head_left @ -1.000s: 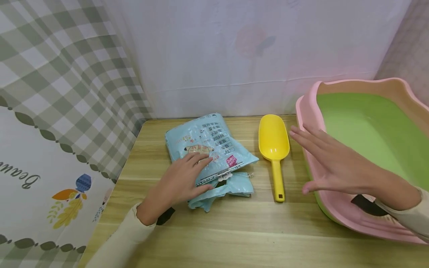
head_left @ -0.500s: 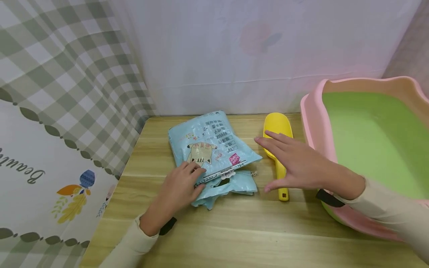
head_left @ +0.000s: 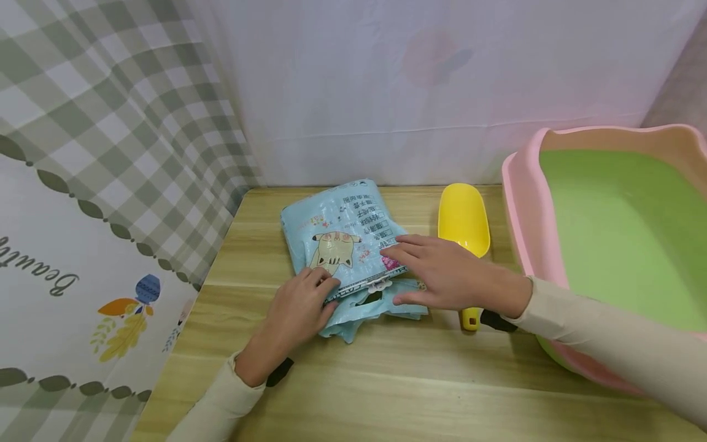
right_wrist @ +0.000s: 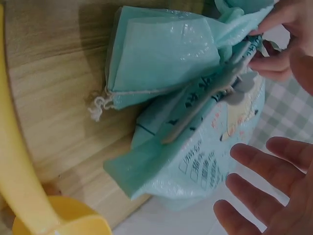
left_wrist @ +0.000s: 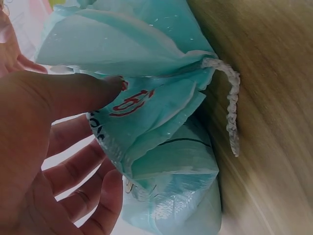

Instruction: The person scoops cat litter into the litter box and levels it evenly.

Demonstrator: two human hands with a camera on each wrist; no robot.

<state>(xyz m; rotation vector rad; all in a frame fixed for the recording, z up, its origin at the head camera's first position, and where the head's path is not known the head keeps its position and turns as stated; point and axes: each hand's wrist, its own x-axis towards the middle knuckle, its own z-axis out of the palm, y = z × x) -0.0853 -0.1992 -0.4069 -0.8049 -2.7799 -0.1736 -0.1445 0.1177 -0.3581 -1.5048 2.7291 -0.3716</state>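
A light blue plastic bag, printed with a cartoon cat and lettering, lies on the wooden table with its top end folded over. My left hand pinches the near left corner of the fold; the left wrist view shows its thumb on the plastic and the fingers behind the edge. Across the fold runs a pale sealing strip with a white flower-shaped piece. My right hand is over the bag's right corner, fingers spread and holding nothing; in the right wrist view they look apart from the plastic.
Right of the bag lies a yellow scoop, its handle partly hidden under my right hand. A pink-rimmed litter tray with a green inside stands at the right. A checked cloth hangs at the left, a white curtain behind.
My right hand has moved left from beside the litter tray, across the scoop, to the bag's right corner. My left hand's fingers have drawn in onto the bag's corner.
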